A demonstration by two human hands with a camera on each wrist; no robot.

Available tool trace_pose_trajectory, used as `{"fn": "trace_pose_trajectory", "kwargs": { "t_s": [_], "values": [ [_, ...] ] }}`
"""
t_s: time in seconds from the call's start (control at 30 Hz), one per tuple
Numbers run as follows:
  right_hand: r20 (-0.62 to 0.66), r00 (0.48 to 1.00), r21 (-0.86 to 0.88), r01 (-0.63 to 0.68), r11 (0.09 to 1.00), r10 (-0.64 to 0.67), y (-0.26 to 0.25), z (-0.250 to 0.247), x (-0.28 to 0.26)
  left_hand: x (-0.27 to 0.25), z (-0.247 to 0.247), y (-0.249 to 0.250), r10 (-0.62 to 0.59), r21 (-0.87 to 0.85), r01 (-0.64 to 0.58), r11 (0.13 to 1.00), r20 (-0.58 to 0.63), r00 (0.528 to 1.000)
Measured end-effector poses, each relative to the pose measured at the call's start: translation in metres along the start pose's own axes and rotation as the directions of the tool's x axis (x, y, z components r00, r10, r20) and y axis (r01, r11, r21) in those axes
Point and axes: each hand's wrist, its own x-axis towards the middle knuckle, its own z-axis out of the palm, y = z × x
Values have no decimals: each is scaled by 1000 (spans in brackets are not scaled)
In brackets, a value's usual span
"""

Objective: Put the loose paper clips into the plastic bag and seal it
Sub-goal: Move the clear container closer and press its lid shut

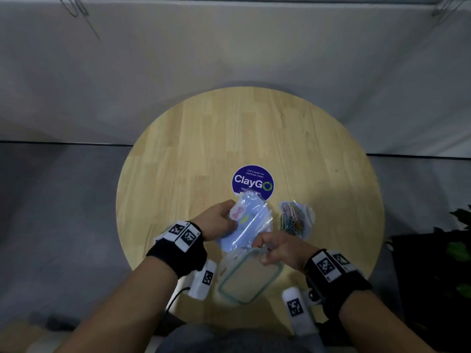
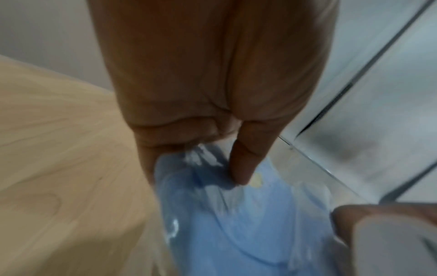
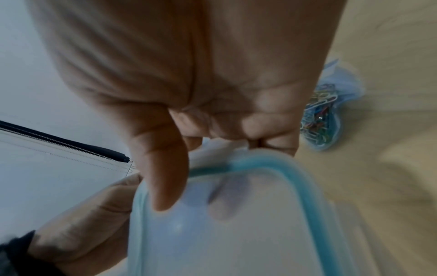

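Plastic bag, blue-tinted, held above table centre, far end pinched in left hand; thumb presses film. Right hand at bag's 5 o'clock, fingers curled round container lid rim. Paper clips on table at bag's 3 o'clock, apart from both hands.

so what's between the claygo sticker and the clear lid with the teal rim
The blue plastic bag, held by both hands, left hand and right hand, in the head view.
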Motion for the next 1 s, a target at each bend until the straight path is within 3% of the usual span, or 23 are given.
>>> {"fn": "trace_pose_trajectory", "kwargs": {
  "t_s": [0.1,0.33,0.4,0.47,0.53,0.6,0.7,0.8,0.9,1.0],
  "values": [
    [-31,999,-114,5,993,-9,6,-8,-6,5,-2,3,43,259,-10,966,-123,991],
    [-146,987,78,74,994,-62,6,-32,-34,16,16,10,188,705,-107,701,-37,982],
    [-124,990,30,67,997,-63,4,-27,-32,18,24,10,224,746,-120,655,-39,974],
    [-68,997,-210,25,977,-40,2,-17,-26,20,31,7,231,755,-123,644,-39,972],
    [-15,1000,-490,-4,872,-3,6,-10,-17,20,38,7,199,780,-121,614,-4,980],
    [-31,999,-632,-46,774,35,10,-5,-9,20,44,8,176,834,-137,535,49,983],
    [-61,997,-729,-81,680,53,10,2,-5,21,52,8,171,906,-182,383,124,978],
    [-85,995,-769,-102,631,58,11,5,-2,21,57,7,151,929,-220,298,182,972],
    [-115,987,-731,-163,662,116,13,5,2,20,60,6,156,926,-248,283,211,965],
    [-113,978,-704,-202,681,173,4,4,4,16,59,0,177,911,-233,341,181,967]
  ]
}}
